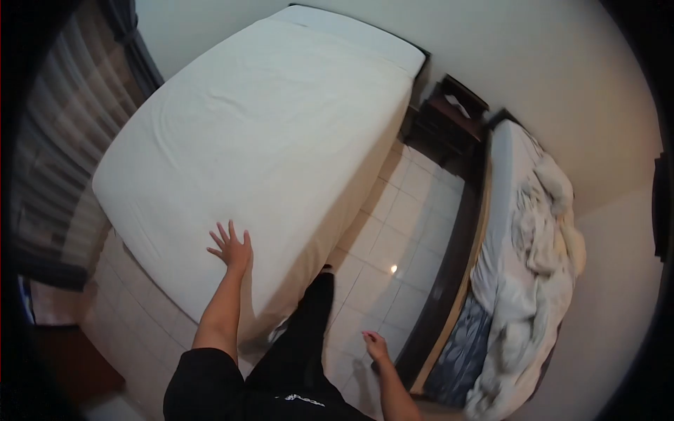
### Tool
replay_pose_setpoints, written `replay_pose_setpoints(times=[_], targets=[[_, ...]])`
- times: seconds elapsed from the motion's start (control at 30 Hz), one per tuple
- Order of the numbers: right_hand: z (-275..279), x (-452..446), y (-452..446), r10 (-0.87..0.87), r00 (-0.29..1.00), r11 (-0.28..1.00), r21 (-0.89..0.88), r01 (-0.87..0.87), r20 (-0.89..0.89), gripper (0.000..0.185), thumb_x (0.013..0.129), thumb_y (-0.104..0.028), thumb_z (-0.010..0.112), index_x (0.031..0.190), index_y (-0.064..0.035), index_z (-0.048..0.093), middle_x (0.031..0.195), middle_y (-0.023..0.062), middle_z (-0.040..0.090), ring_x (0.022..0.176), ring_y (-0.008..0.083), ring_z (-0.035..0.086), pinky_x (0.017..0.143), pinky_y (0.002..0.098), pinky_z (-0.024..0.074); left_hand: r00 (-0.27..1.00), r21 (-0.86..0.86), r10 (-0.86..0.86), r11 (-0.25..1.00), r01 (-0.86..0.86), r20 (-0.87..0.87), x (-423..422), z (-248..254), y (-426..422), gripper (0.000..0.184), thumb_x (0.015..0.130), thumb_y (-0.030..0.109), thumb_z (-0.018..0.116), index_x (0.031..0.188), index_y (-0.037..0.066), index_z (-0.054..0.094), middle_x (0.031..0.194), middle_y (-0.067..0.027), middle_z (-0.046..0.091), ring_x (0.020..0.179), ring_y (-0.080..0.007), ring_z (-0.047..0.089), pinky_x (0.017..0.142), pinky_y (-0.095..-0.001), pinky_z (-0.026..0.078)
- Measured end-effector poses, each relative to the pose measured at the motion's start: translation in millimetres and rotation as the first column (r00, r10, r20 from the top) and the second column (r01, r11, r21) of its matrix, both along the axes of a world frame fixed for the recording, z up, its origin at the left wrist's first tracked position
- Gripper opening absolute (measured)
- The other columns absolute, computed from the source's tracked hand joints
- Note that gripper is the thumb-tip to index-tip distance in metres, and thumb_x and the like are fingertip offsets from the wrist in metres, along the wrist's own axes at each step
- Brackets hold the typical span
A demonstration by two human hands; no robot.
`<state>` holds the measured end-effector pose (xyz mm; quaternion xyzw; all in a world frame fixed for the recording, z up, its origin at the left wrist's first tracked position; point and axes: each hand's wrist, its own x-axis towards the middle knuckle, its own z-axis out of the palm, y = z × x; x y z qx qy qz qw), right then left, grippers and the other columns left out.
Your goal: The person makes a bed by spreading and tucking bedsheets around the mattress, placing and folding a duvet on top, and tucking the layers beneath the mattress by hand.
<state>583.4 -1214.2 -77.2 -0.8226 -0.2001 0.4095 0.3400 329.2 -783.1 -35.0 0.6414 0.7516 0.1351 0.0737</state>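
Here, we have our left hand (232,250) a little below and left of the frame's middle, its fingers fanned wide and its palm down against the white-covered large bed (267,119), with nothing in its grip. That bed fills the upper left and centre of the frame, its top mostly smooth with a few shallow creases. Our right hand (375,346) hangs at the lower centre-right over the pale tiled floor (375,242), fingers loosely curled; we cannot tell whether it holds anything. Along the right side we see a second bed (446,281), where rumpled white bedding (519,326) lies heaped and a dark patterned mattress (456,351) shows at the lower end. A dark nightstand (446,125) stands between the beds in the upper right, and a sheer curtain (77,105) hangs at the upper left.
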Motion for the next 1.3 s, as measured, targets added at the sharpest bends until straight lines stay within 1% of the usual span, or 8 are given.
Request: replay_pose_setpoints(times=[0.17,0.37,0.43,0.53,0.63,0.77,0.97,1.3], targets=[[32.5,50.9,247.1,0.220,0.858,0.859,0.324,-0.396,0.464,0.018,0.086,-0.015,0.060,0.098,-0.0011,0.063,0.106,0.0151,0.061,0.103,0.0314,0.056,0.092,0.0362,0.0417,0.986,-0.008,-0.020,1.000,0.019,-0.166,126.1,-9.2,74.3,0.062,0.087,0.046,0.048,0.143,0.029,0.029,0.153,-0.0138,0.010,0.140,-0.0405,0.004,0.098,-0.0737,0.002],[84.1,58.6,546.8,0.529,0.683,0.472,0.494,-0.730,0.504,0.020,0.086,-0.014,0.056,0.102,-0.0026,0.060,0.120,0.0158,0.053,0.114,0.0354,0.047,0.100,0.0438,0.0353,0.918,0.124,-0.379,0.912,0.392,-0.120,249.3,-38.4,136.7,0.059,0.085,0.044,0.051,0.140,0.028,0.038,0.153,-0.0157,0.011,0.140,-0.0404,0.005,0.102,-0.0683,-0.001],[63.2,59.2,600.1,0.671,0.268,0.225,0.155,-0.962,0.692,0.033,0.091,-0.030,0.048,0.119,-0.0139,0.057,0.137,0.0092,0.043,0.130,0.0329,0.033,0.107,0.0494,0.0245,0.792,0.096,-0.603,0.798,0.595,0.100,283.5,-24.4,133.6,0.057,0.083,0.039,0.054,0.137,0.023,0.043,0.151,-0.0164,0.019,0.139,-0.0394,0.013,0.107,-0.0608,0.005],[32.8,114.1,657.2,0.629,0.190,0.231,0.052,-0.972,0.754,0.040,0.093,-0.039,0.041,0.129,-0.0243,0.049,0.145,0.0030,0.032,0.137,0.0300,0.021,0.110,0.0527,0.0149,0.466,0.078,-0.707,0.589,0.804,0.531,302.4,-13.1,135.7,0.048,0.079,0.027,0.058,0.124,0.010,0.054,0.138,-0.0190,0.041,0.132,-0.0411,0.029,0.109,-0.0525,0.016],[11.4,219.1,709.0,0.627,0.128,0.372,-0.150,-0.916,0.769,0.048,0.094,-0.049,0.031,0.141,-0.0385,0.031,0.153,-0.0059,0.016,0.142,0.0239,0.007,0.112,0.0545,0.0003,0.419,0.237,-0.684,0.649,0.723,0.597,305.4,-37.3,142.2,0.042,0.077,0.021,0.062,0.116,0.007,0.058,0.128,-0.0189,0.051,0.128,-0.0443,0.033,0.108,-0.0507,0.020],[10.3,362.0,773.0,0.593,0.163,0.508,-0.209,-0.836,0.788,0.048,0.093,-0.050,0.034,0.140,-0.0376,0.032,0.153,-0.0048,0.018,0.142,0.0251,0.008,0.110,0.0577,0.0006,0.961,0.076,-0.266,0.963,0.260,0.077,374.7,4.6,227.5,0.050,0.079,0.028,0.062,0.125,0.012,0.053,0.143,-0.0180,0.033,0.134,-0.0454,0.019,0.105,-0.0613,0.014],[7.8,516.6,837.4,0.557,0.160,0.571,-0.235,-0.786,0.815,0.048,0.093,-0.048,0.036,0.140,-0.0366,0.034,0.152,-0.0031,0.020,0.141,0.0257,0.010,0.109,0.0592,0.0015,0.933,-0.051,-0.354,0.935,0.351,-0.069,562.3,-7.4,341.7,0.055,0.085,0.048,0.048,0.138,0.031,0.041,0.153,-0.0125,0.012,0.139,-0.0442,-0.003,0.096,-0.0742,-0.007],[-13.7,714.9,966.7,0.405,0.182,0.717,-0.188,-0.671,0.896,0.045,0.095,-0.035,0.039,0.139,-0.0263,0.037,0.150,0.0019,0.024,0.139,0.0312,0.017,0.107,0.0609,0.0098,0.861,0.074,-0.509,0.858,0.508,-0.018,785.5,-40.0,484.5,0.055,0.085,0.051,0.044,0.138,0.036,0.038,0.154,-0.0077,0.012,0.138,-0.0462,-0.001,0.092,-0.0793,-0.004]])
